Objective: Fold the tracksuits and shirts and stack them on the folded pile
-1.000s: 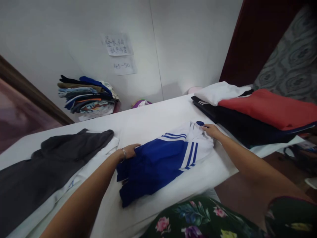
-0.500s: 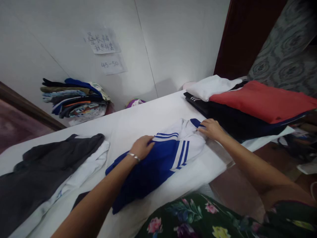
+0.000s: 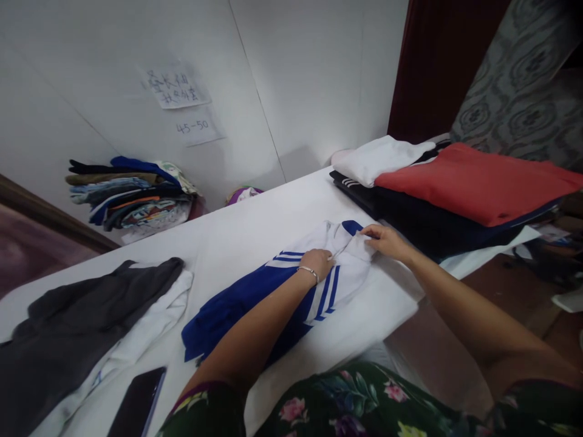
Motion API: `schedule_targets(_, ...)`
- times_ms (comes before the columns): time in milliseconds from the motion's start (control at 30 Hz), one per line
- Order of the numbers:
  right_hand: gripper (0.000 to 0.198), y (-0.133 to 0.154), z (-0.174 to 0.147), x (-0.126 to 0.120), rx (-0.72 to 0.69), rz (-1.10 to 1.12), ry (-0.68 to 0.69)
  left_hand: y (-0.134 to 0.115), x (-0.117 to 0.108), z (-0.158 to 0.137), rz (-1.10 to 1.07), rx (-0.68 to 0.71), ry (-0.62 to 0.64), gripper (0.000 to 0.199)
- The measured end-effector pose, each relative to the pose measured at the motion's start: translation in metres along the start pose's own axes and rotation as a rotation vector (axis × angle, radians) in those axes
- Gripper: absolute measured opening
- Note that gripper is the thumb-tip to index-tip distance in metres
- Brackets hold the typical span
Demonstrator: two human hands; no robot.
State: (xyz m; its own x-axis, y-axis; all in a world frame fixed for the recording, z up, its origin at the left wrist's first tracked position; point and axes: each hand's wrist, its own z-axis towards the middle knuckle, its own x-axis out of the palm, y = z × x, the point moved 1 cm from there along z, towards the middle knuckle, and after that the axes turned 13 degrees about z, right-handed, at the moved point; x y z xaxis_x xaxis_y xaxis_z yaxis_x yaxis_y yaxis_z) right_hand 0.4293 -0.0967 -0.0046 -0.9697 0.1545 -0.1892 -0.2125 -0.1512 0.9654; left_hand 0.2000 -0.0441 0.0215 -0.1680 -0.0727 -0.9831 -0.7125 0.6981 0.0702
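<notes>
A blue and white jacket [image 3: 246, 295] with blue stripes lies on the white table, its collar end toward the right. My right hand [image 3: 385, 241] pinches the edge of the collar between thumb and fingers. My left hand [image 3: 317, 264], with a silver bracelet at the wrist, is closed on the white chest part of the jacket near its front opening; its fingertips are partly hidden. My left forearm covers part of the blue body of the jacket.
A dark grey garment [image 3: 95, 309] lies over a white one at the left, near a phone [image 3: 139, 400]. Folded clothes, with a red garment [image 3: 478, 182] on top, are stacked at the right. Another clothes pile [image 3: 132, 194] stands beyond the table's far edge. Handwritten papers [image 3: 177, 88] hang on the wall.
My left hand has moved right, from the blue body of the jacket to its white chest. My right hand stays at the collar. The phone has come more into view.
</notes>
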Motion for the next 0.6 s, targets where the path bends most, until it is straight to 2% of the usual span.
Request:
schedule_targets(167, 0.023, 0.007, 0.001, 0.001, -0.065, 0.008, -0.047, 0.002, 0.007, 0.007, -0.042, -0.048, -0.006, 0.022)
schedule_targets(267, 0.027, 0.002, 0.007, 0.005, -0.018, -0.138, -0.091, 0.004, 0.011, 0.009, -0.092, -0.127, -0.031, 0.019)
schedule_targets(367, 0.034, -0.008, 0.010, 0.009, 0.071, -0.351, -0.063, 0.005, 0.017, 0.009, -0.119, -0.170, -0.021, 0.019)
schedule_targets(533, 0.032, -0.012, 0.011, 0.013, -0.031, -0.464, -0.074, 0.003, 0.024, 0.006, -0.149, -0.208, -0.074, 0.016)
schedule_targets(600, 0.031, -0.013, 0.012, 0.015, -0.017, -0.524, -0.052, 0.003, 0.024, 0.006, -0.163, -0.218, -0.083, 0.015)
